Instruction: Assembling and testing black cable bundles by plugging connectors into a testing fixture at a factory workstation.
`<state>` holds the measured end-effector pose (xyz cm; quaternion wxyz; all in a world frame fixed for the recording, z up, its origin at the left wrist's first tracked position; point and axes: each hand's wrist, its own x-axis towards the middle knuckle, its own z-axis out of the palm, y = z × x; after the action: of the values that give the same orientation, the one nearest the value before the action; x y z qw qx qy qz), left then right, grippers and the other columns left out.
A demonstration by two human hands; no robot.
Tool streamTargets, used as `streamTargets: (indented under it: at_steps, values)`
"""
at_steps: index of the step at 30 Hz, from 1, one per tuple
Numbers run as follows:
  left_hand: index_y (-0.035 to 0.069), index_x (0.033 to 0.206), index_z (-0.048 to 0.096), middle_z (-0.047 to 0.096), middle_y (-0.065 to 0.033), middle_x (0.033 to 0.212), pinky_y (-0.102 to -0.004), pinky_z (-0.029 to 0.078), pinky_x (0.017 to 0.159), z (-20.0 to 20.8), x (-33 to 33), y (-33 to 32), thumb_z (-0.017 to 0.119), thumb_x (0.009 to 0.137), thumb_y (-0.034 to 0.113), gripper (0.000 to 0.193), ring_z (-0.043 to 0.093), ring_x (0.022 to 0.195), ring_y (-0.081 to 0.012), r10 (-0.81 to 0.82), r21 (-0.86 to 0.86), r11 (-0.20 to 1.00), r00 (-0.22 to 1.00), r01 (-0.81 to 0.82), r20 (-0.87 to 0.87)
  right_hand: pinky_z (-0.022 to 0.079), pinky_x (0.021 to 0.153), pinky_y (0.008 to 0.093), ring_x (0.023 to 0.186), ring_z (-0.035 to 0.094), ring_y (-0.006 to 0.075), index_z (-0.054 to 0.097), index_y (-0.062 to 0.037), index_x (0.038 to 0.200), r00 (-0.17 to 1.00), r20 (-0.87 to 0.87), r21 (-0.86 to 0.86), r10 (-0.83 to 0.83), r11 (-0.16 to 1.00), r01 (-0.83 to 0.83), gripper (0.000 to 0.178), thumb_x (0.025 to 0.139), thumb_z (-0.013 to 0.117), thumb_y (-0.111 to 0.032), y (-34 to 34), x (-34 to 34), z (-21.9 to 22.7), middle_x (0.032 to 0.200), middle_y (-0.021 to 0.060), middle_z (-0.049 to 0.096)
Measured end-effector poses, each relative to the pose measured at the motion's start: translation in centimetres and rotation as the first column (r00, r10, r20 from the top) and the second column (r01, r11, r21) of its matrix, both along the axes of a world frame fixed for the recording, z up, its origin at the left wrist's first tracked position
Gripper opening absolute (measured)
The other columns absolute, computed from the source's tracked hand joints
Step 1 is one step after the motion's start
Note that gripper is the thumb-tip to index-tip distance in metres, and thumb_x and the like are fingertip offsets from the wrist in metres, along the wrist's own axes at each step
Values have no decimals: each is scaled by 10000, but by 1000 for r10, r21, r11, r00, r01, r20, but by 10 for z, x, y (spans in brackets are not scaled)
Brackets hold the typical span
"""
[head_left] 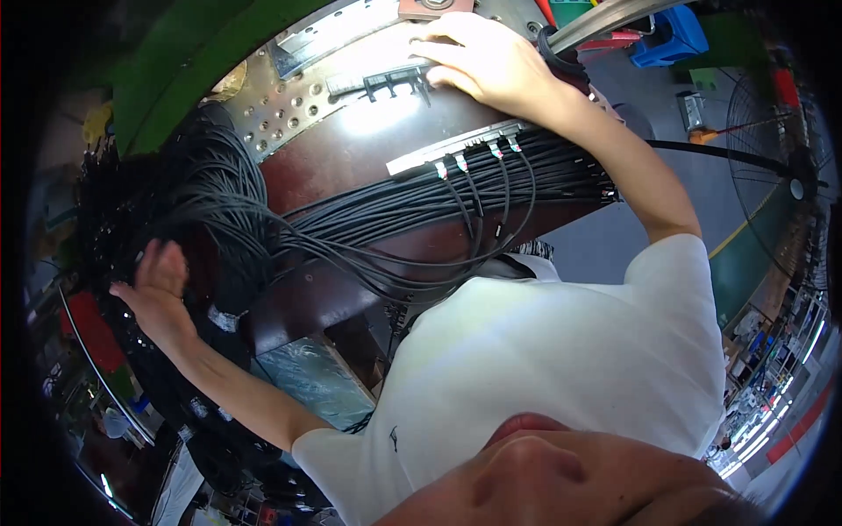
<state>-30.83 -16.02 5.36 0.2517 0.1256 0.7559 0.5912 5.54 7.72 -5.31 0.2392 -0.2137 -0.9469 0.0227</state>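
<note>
My left hand [160,289] is at the far left with its fingers apart and nothing in it, beside a large hanging mass of black cables [219,175]. My right hand [491,66] reaches over the metal bed at the top, fingers spread. Its fingertips are close to a black slotted bar [395,85]; whether they touch it I cannot tell. Below that lies a pale metal strip [456,149] with several cable ends set along it, each with a small white connector [441,171]. A long bundle of black cables [377,210] stretches across the brown tabletop [307,175].
A perforated metal plate [294,105] lies behind the tabletop, with a metal bar [605,22] sloping above at the right. A blue plastic holder [671,37] and a caged fan [772,167] stand at the right. A plastic-covered box [316,381] sits below the table edge.
</note>
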Motion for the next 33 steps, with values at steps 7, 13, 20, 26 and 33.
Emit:
streamTargets:
  at_steps: [7,13,20,26,33]
  values:
    - [-41,1097,610,688,-142,887,-250,519,682,-70,143,29,393,1001,364,469,660,742,-150,-743,19,485,401,874,536,495,708,354,802,592,258,653,-72,1028,996,-50,-325,76,942,-88,284,759,696,-152,-65,42,1,888,61,612]
    - [-41,1213,499,654,-172,950,-322,517,751,-77,231,53,376,1005,345,456,646,803,-216,-724,470,476,27,744,689,509,731,357,847,614,238,667,-137,1037,988,-147,-211,54,974,-85,242,796,657,-164,-33,-15,31,921,35,633]
    - [-15,990,523,446,-7,637,-228,359,469,-39,162,169,405,994,267,306,363,492,-72,-479,278,865,524,418,704,433,926,388,1074,558,284,621,-31,1109,990,114,-587,85,810,-2,333,921,491,-272,28,-65,60,1111,180,615]
    - [-1,998,448,273,49,603,-193,315,462,-102,88,197,349,1016,205,230,286,484,-56,-785,747,593,10,300,619,437,921,387,1069,561,284,622,-34,1109,988,70,-557,134,827,-73,324,915,497,-262,27,-59,58,1108,175,617]
    - [75,1053,671,693,-120,927,-299,526,696,-96,73,187,580,900,217,228,665,795,-169,-526,-526,738,-128,422,-841,441,916,386,1063,564,284,623,-38,1108,988,96,-513,121,857,-54,314,909,505,-250,18,-73,51,1104,168,620]
